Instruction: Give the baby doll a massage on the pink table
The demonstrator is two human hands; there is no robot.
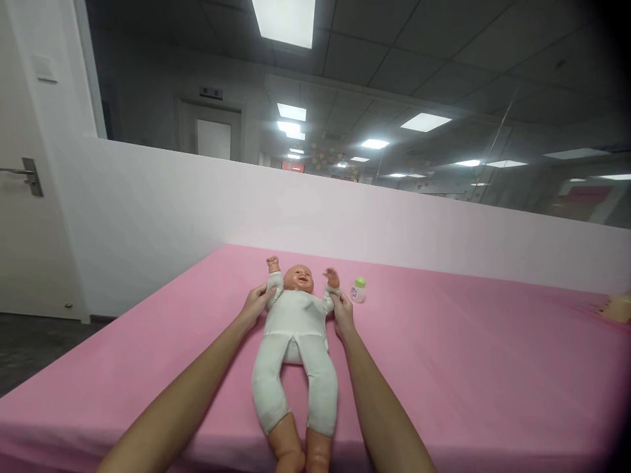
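Note:
A baby doll (296,315) with a white cloth body lies on its back on the pink-covered table (434,368), head away from me and feet at the near edge. Its two arms point up beside its head. My left hand (257,303) is closed around the doll's upper arm on the left side. On the other side, my right hand (342,311) grips the doll's arm just below its plastic hand. Some of my fingertips are hidden behind the cloth. A small bottle (358,290) with a green cap stands just beyond my right hand, apart from it.
A low white wall (315,210) with glass above it borders the table's far side. At the far right edge lies a yellowish object (617,307), too blurred to name. A door (34,217) with a metal handle stands at the left.

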